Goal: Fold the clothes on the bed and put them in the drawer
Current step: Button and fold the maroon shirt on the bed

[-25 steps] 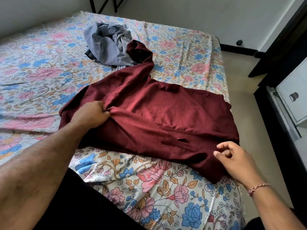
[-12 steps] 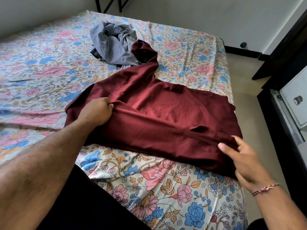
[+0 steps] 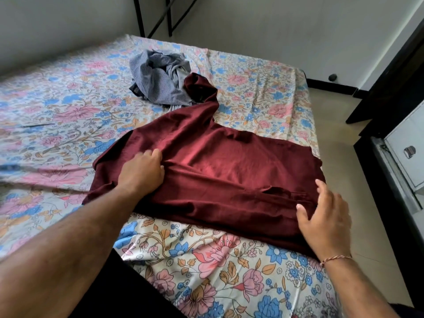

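Observation:
A maroon garment lies spread across the near part of the floral bed, with one sleeve trailing up toward the far side. My left hand rests on its left part, fingers lying over the cloth and thumb against a raised fold. At the garment's right end, by the bed's edge, my right hand presses flat with the fingers spread. A crumpled grey checked garment sits farther back, touching the maroon sleeve.
A white drawer front with a metal handle stands in a dark cabinet to the right of the bed. Beige floor runs between bed and cabinet. A black metal frame leans by the far wall.
My left hand has loosened from a fist pinching the cloth to fingers lying over it. My right hand has gone from curled beside the hem to flat and spread on the garment.

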Tool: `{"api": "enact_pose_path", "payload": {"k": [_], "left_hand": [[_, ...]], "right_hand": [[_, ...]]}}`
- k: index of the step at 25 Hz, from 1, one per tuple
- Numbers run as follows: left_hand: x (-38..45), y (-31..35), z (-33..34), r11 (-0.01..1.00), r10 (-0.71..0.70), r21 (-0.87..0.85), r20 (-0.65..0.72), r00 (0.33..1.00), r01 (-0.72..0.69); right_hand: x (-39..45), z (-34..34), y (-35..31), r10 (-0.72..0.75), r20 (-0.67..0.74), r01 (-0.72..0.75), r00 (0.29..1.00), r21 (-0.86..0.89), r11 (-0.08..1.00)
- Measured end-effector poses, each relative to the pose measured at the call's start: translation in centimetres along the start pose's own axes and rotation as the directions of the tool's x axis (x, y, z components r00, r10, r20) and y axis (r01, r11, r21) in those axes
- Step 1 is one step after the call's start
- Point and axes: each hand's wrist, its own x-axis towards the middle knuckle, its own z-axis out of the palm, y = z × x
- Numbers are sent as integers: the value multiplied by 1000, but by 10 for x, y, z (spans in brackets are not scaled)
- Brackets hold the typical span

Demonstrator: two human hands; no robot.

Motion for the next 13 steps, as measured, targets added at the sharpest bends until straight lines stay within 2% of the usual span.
{"api": "enact_pose_path", "payload": {"k": [1, 3, 4, 5, 6, 8, 10, 11, 13], "left_hand": [[1, 2, -7, 997, 77, 33, -83, 994, -74], [-6, 19, -20, 947, 322, 43, -181, 929, -319], [-14, 31, -23, 891, 448, 4, -162, 879, -453], [-25, 43, -20, 828, 555, -43, -84, 828, -559], [-35, 52, -12, 777, 628, -92, 55, 776, -623], [-50, 61, 6, 768, 626, -127, 355, 695, -627], [-43, 59, 5, 815, 567, -185, 450, 690, -549], [-31, 59, -3, 822, 569, -257, 415, 710, -508], [-2, 63, -21, 786, 587, -370, 200, 784, -495]], "right_hand": [[-4, -5, -9, -131, -75, 130, 988, -27, 991], [-13, -8, -21, -341, -47, 342, 939, 3, 940], [-19, -5, -26, -399, 44, 398, 916, 33, 917], [-24, 1, -28, -435, 167, 433, 885, 47, 900], [-28, 7, -27, -443, 298, 454, 846, 33, 890], [-29, 15, -22, -327, 519, 418, 790, -66, 906], [-23, 15, -21, -201, 562, 330, 803, -138, 934], [-16, 13, -24, -172, 523, 278, 835, -131, 951], [5, 5, -36, -170, 406, 201, 898, -36, 979]]}}
